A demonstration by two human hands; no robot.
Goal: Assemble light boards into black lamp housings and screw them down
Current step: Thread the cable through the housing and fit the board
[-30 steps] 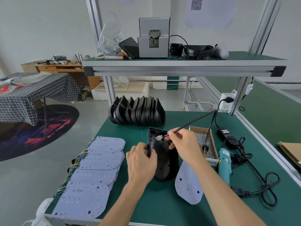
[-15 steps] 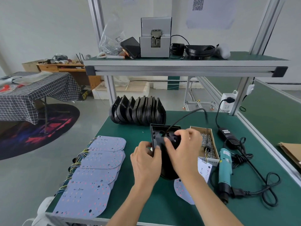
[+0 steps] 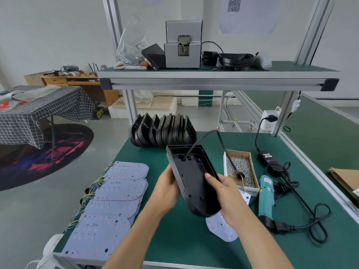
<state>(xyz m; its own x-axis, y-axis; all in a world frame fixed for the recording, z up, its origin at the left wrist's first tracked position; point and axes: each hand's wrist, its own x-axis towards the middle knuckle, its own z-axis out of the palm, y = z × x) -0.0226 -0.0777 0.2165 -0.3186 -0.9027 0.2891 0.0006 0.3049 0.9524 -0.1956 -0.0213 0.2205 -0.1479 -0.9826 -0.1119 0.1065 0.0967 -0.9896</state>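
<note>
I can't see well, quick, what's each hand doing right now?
Left hand: grips the left side of the black lamp housing.
Right hand: grips the housing's right side, thumb on its rim.

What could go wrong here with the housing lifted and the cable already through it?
1. The black plastic lamp housing is held tilted off the mat by both hands, left and right; a slip could drop it onto the white LED light board below.
2. The black cable loops from the housing into the cardboard box of silver screws; pulling it may tip or scatter screws.
</note>
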